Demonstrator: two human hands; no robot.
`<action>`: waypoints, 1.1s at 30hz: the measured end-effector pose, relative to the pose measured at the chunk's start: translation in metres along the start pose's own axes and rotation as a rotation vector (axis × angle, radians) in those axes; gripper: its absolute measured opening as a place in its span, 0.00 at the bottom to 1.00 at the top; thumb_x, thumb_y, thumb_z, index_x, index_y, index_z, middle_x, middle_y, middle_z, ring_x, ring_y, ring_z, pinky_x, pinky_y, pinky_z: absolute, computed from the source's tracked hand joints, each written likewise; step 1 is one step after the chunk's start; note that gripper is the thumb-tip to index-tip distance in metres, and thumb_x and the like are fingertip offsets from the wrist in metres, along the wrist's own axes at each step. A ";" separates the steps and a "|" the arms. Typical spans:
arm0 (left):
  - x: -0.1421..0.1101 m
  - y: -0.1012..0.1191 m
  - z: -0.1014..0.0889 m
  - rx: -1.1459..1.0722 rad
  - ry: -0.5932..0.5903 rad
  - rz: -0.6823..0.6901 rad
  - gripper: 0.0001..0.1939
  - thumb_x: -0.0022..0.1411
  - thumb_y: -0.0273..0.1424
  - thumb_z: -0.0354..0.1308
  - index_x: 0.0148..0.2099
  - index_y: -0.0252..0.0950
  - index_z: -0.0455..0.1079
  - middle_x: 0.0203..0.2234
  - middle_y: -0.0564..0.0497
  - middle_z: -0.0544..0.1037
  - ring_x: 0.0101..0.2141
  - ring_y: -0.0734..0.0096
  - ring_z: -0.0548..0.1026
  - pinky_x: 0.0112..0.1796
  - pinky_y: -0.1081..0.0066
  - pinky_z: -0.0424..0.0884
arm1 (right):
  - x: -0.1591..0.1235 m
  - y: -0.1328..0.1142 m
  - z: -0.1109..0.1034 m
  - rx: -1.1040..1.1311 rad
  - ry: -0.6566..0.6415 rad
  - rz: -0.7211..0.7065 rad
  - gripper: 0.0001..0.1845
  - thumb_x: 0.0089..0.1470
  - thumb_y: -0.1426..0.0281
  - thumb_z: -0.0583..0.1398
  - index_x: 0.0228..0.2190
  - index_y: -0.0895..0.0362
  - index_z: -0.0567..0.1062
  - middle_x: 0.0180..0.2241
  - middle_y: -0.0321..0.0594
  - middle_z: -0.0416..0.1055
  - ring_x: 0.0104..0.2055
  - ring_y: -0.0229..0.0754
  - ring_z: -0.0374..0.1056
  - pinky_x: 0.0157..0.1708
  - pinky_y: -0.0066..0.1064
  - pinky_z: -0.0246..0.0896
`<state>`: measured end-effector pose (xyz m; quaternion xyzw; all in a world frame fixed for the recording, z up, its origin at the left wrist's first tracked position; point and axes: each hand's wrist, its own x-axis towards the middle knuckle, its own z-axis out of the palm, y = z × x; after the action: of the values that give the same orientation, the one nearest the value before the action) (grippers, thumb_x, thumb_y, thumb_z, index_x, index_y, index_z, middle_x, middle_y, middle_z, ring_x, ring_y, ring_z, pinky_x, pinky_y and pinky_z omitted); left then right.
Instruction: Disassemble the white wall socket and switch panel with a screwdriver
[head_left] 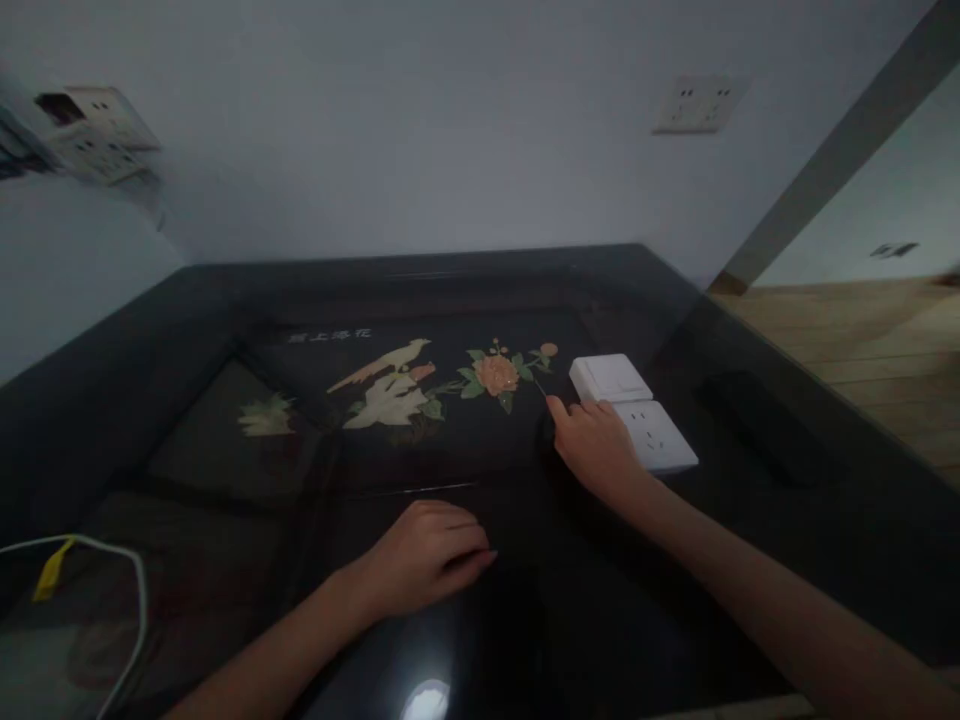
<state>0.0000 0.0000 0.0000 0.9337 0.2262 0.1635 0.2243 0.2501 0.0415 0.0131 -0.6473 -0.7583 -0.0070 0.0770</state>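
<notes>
- The right hand (pixel 594 440), right of the middle, is curled with thumb and fingers closed on a thin rod (pixel 539 385), whose tip points far and left; the rest of it is hidden by the hand.
- The white five-hole socket panel (pixel 654 438) lies just right of that hand, its left edge partly covered; whether they touch, I cannot tell.
- A white box-shaped plate (pixel 611 377) sits against the panel's far side.
- The left hand (pixel 439 552), nearer and to the left, is loosely curled, palm down; I cannot tell whether it holds anything.
- Beneath everything is a glossy black table (pixel 615 600), decorated beyond the hands with a peony (pixel 496 376) and birds.
- At near left runs a white cable (pixel 141 600) with a yellow tag (pixel 52 572).
- A double wall socket (pixel 699 105) is at far right.
</notes>
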 end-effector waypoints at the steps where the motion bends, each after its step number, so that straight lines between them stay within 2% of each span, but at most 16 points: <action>1: 0.000 0.000 0.000 -0.012 0.000 -0.009 0.16 0.71 0.31 0.46 0.32 0.36 0.69 0.23 0.52 0.75 0.24 0.72 0.73 0.28 0.72 0.62 | -0.001 0.000 -0.002 0.051 0.016 -0.003 0.16 0.60 0.67 0.60 0.49 0.60 0.72 0.43 0.45 0.74 0.45 0.45 0.71 0.46 0.44 0.68; 4: 0.000 -0.001 -0.001 -0.065 0.004 -0.049 0.17 0.71 0.30 0.46 0.30 0.35 0.69 0.22 0.51 0.74 0.24 0.72 0.72 0.27 0.72 0.62 | -0.005 0.008 -0.015 0.248 0.082 0.018 0.20 0.55 0.73 0.60 0.50 0.60 0.73 0.34 0.45 0.75 0.38 0.47 0.71 0.41 0.41 0.65; 8: 0.003 0.003 -0.008 -0.179 0.013 -0.128 0.15 0.69 0.29 0.48 0.31 0.35 0.70 0.23 0.51 0.75 0.26 0.71 0.73 0.29 0.73 0.64 | -0.013 0.048 -0.039 0.585 0.204 0.132 0.20 0.53 0.65 0.60 0.48 0.55 0.75 0.28 0.38 0.73 0.28 0.40 0.67 0.30 0.33 0.62; 10: 0.006 0.007 -0.012 -0.250 0.017 -0.181 0.12 0.69 0.30 0.49 0.34 0.35 0.72 0.25 0.51 0.76 0.27 0.72 0.74 0.30 0.74 0.66 | -0.015 0.075 -0.046 0.755 0.286 0.232 0.19 0.51 0.61 0.61 0.44 0.54 0.76 0.28 0.37 0.72 0.27 0.39 0.66 0.27 0.31 0.61; 14: 0.021 0.015 -0.016 -0.408 0.050 -0.285 0.09 0.67 0.30 0.52 0.38 0.36 0.73 0.29 0.52 0.78 0.30 0.72 0.75 0.33 0.74 0.69 | -0.015 0.122 -0.038 1.071 0.433 0.441 0.20 0.46 0.54 0.63 0.39 0.52 0.76 0.25 0.34 0.69 0.24 0.37 0.64 0.24 0.31 0.61; 17: 0.043 0.017 -0.009 -0.559 0.135 -0.362 0.06 0.66 0.30 0.54 0.40 0.36 0.72 0.33 0.51 0.77 0.35 0.69 0.75 0.38 0.70 0.72 | -0.013 0.142 -0.023 1.267 0.449 0.525 0.19 0.44 0.55 0.66 0.36 0.51 0.76 0.23 0.32 0.66 0.24 0.37 0.64 0.28 0.34 0.67; 21: 0.093 0.012 0.013 -0.812 0.273 -0.464 0.10 0.67 0.28 0.54 0.49 0.38 0.68 0.47 0.46 0.77 0.49 0.65 0.75 0.51 0.62 0.73 | -0.011 0.154 -0.010 1.428 0.423 0.601 0.12 0.54 0.60 0.64 0.37 0.53 0.75 0.25 0.32 0.67 0.28 0.36 0.66 0.34 0.34 0.71; 24: 0.138 0.009 0.034 -0.955 0.365 -0.529 0.18 0.69 0.27 0.48 0.60 0.40 0.62 0.59 0.42 0.69 0.60 0.62 0.68 0.58 0.59 0.67 | -0.011 0.157 -0.008 1.484 0.361 0.665 0.13 0.61 0.62 0.59 0.43 0.58 0.73 0.38 0.39 0.73 0.37 0.38 0.71 0.37 0.36 0.71; 27: 0.177 0.012 0.054 -1.040 0.443 -0.576 0.26 0.68 0.28 0.48 0.67 0.40 0.52 0.65 0.40 0.60 0.66 0.57 0.58 0.63 0.56 0.59 | -0.011 0.153 -0.008 1.510 0.262 0.700 0.15 0.62 0.63 0.59 0.46 0.59 0.72 0.46 0.43 0.72 0.44 0.42 0.71 0.42 0.39 0.71; 30: 0.203 0.018 0.071 -1.082 0.496 -0.557 0.35 0.68 0.28 0.50 0.71 0.45 0.40 0.68 0.43 0.55 0.68 0.58 0.54 0.65 0.54 0.55 | -0.011 0.145 -0.008 1.503 0.189 0.695 0.14 0.62 0.64 0.59 0.45 0.59 0.73 0.46 0.43 0.73 0.44 0.41 0.72 0.43 0.39 0.71; 33: 0.215 0.023 0.081 -1.096 0.518 -0.532 0.41 0.66 0.26 0.52 0.72 0.47 0.33 0.70 0.45 0.49 0.69 0.58 0.50 0.66 0.54 0.51 | -0.011 0.137 -0.009 1.477 0.158 0.683 0.13 0.62 0.63 0.59 0.44 0.59 0.74 0.44 0.42 0.74 0.41 0.40 0.72 0.40 0.37 0.71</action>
<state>0.2221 0.0607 -0.0133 0.5271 0.3800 0.4133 0.6380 0.3879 0.0517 0.0083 -0.6227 -0.3207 0.4728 0.5346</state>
